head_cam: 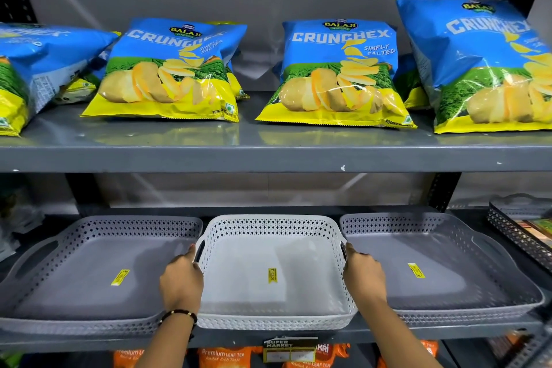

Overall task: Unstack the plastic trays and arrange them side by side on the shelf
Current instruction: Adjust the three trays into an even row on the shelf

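A white perforated plastic tray (273,228) sits in the middle of the lower shelf (448,333), a yellow sticker on its floor. My left hand (182,278) grips its left handle and my right hand (363,273) grips its right handle. A grey tray (89,278) lies to its left and another grey tray (448,278) to its right, each with a yellow sticker. The three trays lie side by side, the white one's sides touching or overlapping the grey ones. The right grey tray looks like a stack of more than one at its front edge.
The upper shelf (268,155) close above holds several blue and yellow crisp bags (167,72). A dark perforated tray (519,233) with goods stands at the far right. Orange tea packets (224,357) and a price label holder (289,349) sit below the shelf edge.
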Demonstrator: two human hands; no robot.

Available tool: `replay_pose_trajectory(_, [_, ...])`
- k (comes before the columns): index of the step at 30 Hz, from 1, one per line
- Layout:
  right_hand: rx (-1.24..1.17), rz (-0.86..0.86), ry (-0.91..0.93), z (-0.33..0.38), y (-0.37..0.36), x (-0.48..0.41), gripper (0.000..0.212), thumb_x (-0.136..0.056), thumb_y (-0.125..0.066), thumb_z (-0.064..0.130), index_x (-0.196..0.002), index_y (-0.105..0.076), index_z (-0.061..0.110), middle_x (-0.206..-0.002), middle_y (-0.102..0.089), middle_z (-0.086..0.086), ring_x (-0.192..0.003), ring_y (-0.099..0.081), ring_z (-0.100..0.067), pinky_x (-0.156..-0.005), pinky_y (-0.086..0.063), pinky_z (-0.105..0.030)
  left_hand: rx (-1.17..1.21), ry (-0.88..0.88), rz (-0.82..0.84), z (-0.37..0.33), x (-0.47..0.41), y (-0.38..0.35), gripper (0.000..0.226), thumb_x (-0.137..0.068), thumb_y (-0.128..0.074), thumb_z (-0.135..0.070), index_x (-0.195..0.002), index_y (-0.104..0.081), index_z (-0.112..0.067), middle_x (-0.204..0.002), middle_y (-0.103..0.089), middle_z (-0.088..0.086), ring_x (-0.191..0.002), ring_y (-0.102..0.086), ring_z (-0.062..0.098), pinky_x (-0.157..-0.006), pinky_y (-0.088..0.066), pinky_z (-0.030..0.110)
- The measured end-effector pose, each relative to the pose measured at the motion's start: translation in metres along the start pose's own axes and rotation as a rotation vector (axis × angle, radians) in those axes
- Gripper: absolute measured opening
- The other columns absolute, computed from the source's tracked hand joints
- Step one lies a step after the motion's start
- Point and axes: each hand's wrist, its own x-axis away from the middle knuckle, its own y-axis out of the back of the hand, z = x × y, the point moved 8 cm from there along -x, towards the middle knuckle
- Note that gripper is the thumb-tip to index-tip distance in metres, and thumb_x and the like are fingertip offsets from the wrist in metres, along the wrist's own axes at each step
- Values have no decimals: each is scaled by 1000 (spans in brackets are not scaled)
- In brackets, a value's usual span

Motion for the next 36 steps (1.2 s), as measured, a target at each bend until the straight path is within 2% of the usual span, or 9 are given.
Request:
replay_pose_trajectory(6, [-4,-6,-7,1,1,2,41,-91,-38,-1,-130,-40,10,-96,-68,-11,-75,-61,-25,-70,-54,-34,5,-12,-2,0,0,-2,43,-92,-46,-6,-133,-52,-18,-100,-71,22,-87,-66,40,-71,-55,44])
replay_pose_trajectory(10, [12,-14,-9,2,2,2,41,-90,-38,-2,-129,-41,11,-93,-68,-9,-65,-50,-23,-66,-52,-33,-3,0,7,1,-1,-3,44,-93,-45,-7,-135,-50,-19,-102,-71,21,-89,-67,39,-71,-54,43])
replay_pose_trajectory(15, [25,-13,-11,2,2,2,42,-89,-39,-2,-129,-41,12,-90,-68,-8,-66,-53,-23,-63,-52,-33,17,26,13,5,-5,-7,44,-93,-44,-7,-135,-49,-20,-98,-72,21,-87,-67,39,-66,-54,42])
replay_pose_trajectory(19, [26,-16,4,2,3,3,42,-90,-36,-1,-130,-40,12,-76,-55,-5,-64,-49,-23,-56,-43,-31,38,28,24,8,-7,-10,45,-93,-42,-5,-135,-50,-21,-99,-72,22,-88,-66,39,-68,-54,43])
replay_pose_trajectory(27, [19,-28,31,4,3,3,39,-91,-36,2,-128,-41,12,-76,-52,-4,-64,-48,-24,-58,-42,-31,64,64,45,10,-10,-11,42,-93,-47,-7,-133,-51,-20,-108,-70,20,-99,-64,40,-78,-53,44])
replay_pose_trajectory(29, [26,-27,29,4,4,4,38,-91,-36,2,-127,-42,11,-78,-56,-6,-64,-48,-25,-57,-39,-30,85,74,45,11,-9,-11,42,-93,-47,-7,-133,-52,-19,-109,-70,21,-98,-64,40,-79,-53,45])
replay_pose_trajectory(36, [26,-24,35,4,3,4,40,-91,-37,1,-128,-41,13,-75,-49,-3,-63,-49,-24,-57,-41,-29,84,76,47,11,-11,-12,41,-94,-47,-8,-134,-51,-18,-109,-70,21,-97,-64,41,-79,-54,46])
